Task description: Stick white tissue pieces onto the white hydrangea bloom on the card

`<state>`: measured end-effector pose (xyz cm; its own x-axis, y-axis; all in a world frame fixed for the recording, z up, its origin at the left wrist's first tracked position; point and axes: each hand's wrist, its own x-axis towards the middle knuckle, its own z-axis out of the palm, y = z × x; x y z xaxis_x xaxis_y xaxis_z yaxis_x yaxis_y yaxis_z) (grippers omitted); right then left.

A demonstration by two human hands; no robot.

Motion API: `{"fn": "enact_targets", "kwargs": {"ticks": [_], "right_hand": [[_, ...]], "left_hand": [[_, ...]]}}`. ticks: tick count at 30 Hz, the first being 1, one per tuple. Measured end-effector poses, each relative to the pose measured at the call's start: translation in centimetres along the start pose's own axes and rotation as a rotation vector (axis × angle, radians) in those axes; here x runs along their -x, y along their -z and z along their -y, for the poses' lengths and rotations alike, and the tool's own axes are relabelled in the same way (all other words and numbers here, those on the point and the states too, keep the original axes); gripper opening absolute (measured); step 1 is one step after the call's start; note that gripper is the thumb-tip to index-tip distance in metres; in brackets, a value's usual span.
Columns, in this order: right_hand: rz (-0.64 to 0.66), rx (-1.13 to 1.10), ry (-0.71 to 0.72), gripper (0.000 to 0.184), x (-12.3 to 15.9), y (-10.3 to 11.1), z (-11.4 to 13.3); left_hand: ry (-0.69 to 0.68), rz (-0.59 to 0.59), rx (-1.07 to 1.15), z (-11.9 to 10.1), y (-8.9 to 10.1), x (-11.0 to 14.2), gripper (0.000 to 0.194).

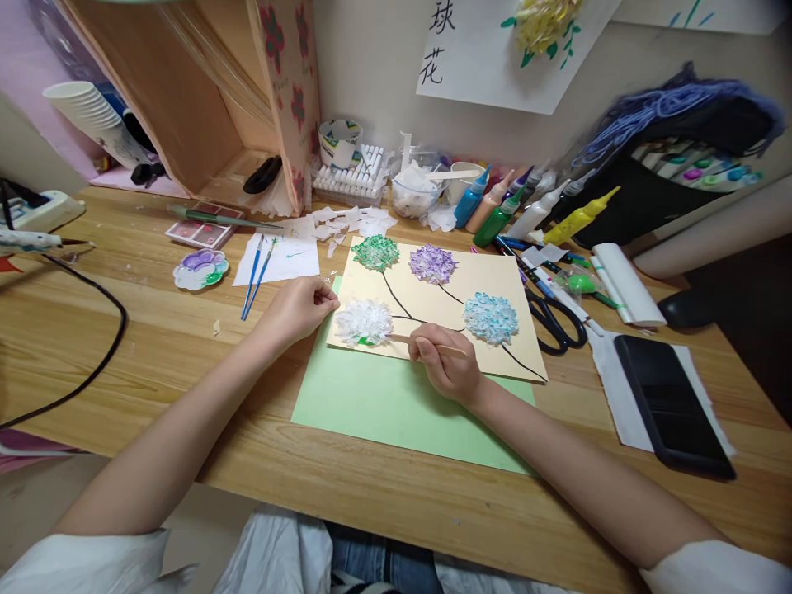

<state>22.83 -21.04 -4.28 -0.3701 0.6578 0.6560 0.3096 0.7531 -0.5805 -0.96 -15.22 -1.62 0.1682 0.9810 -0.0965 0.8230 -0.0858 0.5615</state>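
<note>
Right hand (pixel 442 359): closed in a fist around a slim wooden stick (pixel 401 338), over the near side of a cream card (pixel 428 302), just right of the white pompom flower (pixel 364 318)
Wooden stick: long axis running roughly left to right, the butt jutting past the fist on the right, the left tip appearing to meet the flower's near-right edge; too small to tell whether it ends in a brush
White pompom flower: at the card's near-left corner, in line with the stick, with a green patch (pixel 367 339) along its near rim
Left hand (pixel 304 304): thumb and fingers together at the card's left edge, just beside the flower and nearer to it than the right fist; cannot tell whether they pinch anything
Companion blooms: green flower (pixel 375 252) far left, purple flower (pixel 433 263) far middle, blue flower (pixel 491 318) on the right
Light green sheet (pixel 384 404): flat beneath the card, showing mostly on the near side, atop a wooden desk (pixel 154 330)
</note>
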Motion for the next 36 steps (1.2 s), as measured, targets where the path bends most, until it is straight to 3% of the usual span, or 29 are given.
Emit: {"fn": "enact_targets", "kwargs": {"ticks": [18, 26, 28, 32, 36], "right_hand": [[0.064, 0.067, 0.057, 0.022, -0.8, -0.3, 0.2], [-0.102, -0.094, -0.018, 0.028, 0.6, 0.0, -0.1], [-0.161, -0.17, -0.104, 0.03, 1.0, 0.0, -0.1], [-0.329, -0.368, -0.424, 0.035, 0.6, 0.2, 0.2], [-0.293, -0.618, -0.685, 0.035, -0.4, 0.5, 0.1]], "left_hand": [[-0.005, 0.001, -0.004, -0.1, 0.1, 0.1, 0.016], [0.012, 0.018, 0.02, 0.1, 0.2, 0.0, 0.016], [0.021, 0.028, 0.043, 0.3, 0.2, 0.0, 0.017], [0.04, 0.069, 0.125, 0.8, 0.2, -0.1, 0.02], [0.015, 0.119, 0.2, 1.4, 0.2, 0.0, 0.02]]}}
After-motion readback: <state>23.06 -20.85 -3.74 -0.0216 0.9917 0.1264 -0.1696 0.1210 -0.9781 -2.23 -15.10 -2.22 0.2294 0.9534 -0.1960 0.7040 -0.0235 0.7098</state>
